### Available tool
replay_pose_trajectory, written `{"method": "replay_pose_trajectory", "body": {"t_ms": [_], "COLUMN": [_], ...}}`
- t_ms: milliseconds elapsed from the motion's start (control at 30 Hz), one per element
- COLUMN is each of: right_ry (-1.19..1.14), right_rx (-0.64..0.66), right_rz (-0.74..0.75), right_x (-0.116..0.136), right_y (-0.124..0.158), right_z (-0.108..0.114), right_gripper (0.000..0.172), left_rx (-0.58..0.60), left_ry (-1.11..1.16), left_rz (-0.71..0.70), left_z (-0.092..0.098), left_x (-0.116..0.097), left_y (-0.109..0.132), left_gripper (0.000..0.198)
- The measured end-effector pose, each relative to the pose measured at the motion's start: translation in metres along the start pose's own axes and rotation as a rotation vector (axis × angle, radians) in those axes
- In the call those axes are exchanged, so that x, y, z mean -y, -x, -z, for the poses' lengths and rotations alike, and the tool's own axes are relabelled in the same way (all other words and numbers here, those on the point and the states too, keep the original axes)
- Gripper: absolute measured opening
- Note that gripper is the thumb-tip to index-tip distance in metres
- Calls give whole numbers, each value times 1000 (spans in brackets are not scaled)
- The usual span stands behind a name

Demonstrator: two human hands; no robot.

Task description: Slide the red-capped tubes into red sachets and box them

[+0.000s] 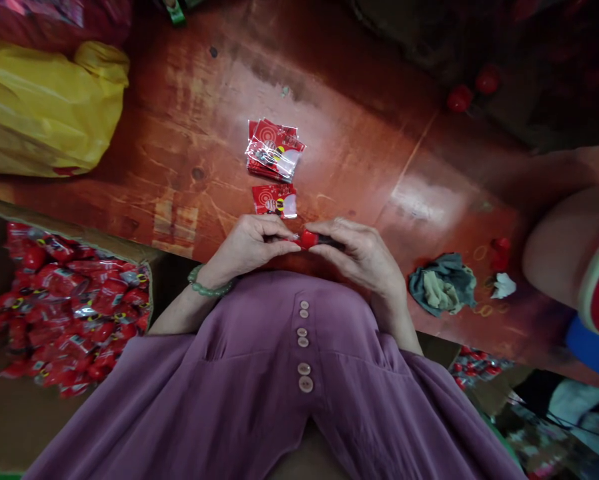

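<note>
Both hands meet at the table's front edge, close to my body. My right hand [364, 257] is closed round a small glossy red ball-shaped item [308, 239], with a dark part running back under the fingers. My left hand [247, 248], with a green bead bracelet at the wrist, pinches a bit of red and clear material against the ball's left side; its kind is too small to tell. Just beyond the hands lies a single red printed packet [275, 200]. Farther back sits a loose stack of the same shiny red packets [273, 150].
At left stands a cardboard box [152, 287] full of red wrapped items [74, 313]. A yellow bag [49, 107] lies at the back left. Right of my hands are a crumpled grey-green cloth [442, 283], a white scrap [503, 285] and a pale tub [554, 247].
</note>
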State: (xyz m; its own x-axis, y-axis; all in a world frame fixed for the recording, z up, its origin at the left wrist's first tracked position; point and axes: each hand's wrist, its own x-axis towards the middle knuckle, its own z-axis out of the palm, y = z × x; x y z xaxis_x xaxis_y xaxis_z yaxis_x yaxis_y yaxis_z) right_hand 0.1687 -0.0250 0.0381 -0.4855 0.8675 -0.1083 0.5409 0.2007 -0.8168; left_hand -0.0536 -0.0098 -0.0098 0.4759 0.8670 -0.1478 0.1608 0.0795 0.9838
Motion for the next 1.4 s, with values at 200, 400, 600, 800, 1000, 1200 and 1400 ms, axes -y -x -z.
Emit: {"method": "replay_pose_trajectory", "body": {"t_ms": [200,400,600,800,1000,1200,1400], "right_ry": [-92,-465,-502,-260,-262,-275,-485], "right_rx": [165,70,47,9,180,180,-40], "right_rz": [-68,-278,-281,-85,-61,-92,-222], "right_x": [-4,-21,-16,-8,-16,-14,-12], "right_y": [-1,0,4,7,8,1,-1], "right_z": [4,-1,-12,-9,-4,2,-8], "right_gripper": [30,32,32,29,31,36,29], "left_rx": [34,73,74,40,33,61,-22], "left_ry": [-50,29,92,129,102,161,467], "left_rz": [5,23,82,123,110,194,357], "left_z": [-5,-2,-5,-10,-19,-21,-17], "left_x": [-2,-2,2,1,-4,-7,-5], "left_y": [2,1,2,2,1,-5,-4], "left_gripper": [9,13,16,14,17,19,37]}}
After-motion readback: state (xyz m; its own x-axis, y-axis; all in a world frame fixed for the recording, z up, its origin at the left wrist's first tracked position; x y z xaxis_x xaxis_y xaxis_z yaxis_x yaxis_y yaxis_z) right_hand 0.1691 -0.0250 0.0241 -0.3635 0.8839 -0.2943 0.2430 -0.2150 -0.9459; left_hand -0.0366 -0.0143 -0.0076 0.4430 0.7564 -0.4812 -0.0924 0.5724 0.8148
